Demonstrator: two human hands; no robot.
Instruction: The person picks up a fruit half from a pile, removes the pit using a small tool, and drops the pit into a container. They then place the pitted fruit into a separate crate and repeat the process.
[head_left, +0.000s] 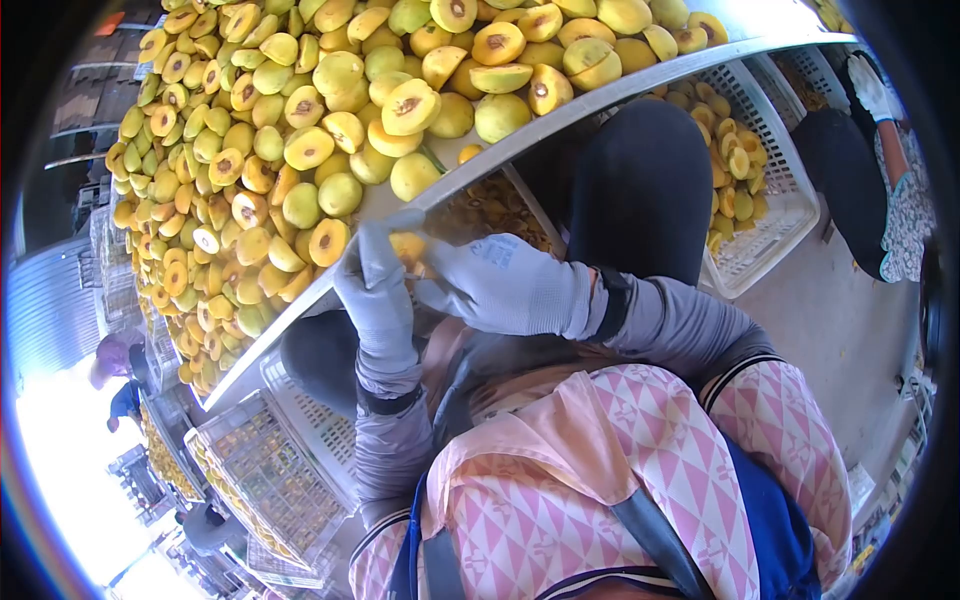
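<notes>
A yellow peach half shows between my two gloved hands, just off the near edge of the table. My left hand, in a grey glove, is closed around its left side. From the right, my right hand reaches in with its fingers curled beside the fruit. What those fingers hold, if anything, is hidden and slightly blurred. Beyond my hands lies a large heap of halved yellow-green peaches, several with brown stones in their cut faces.
The table's pale metal rim runs diagonally ahead of me. A white crate holds peach pieces at the right. Stacked crates stand at the lower left. A co-worker's gloved hand is at the far right; another person is farther left.
</notes>
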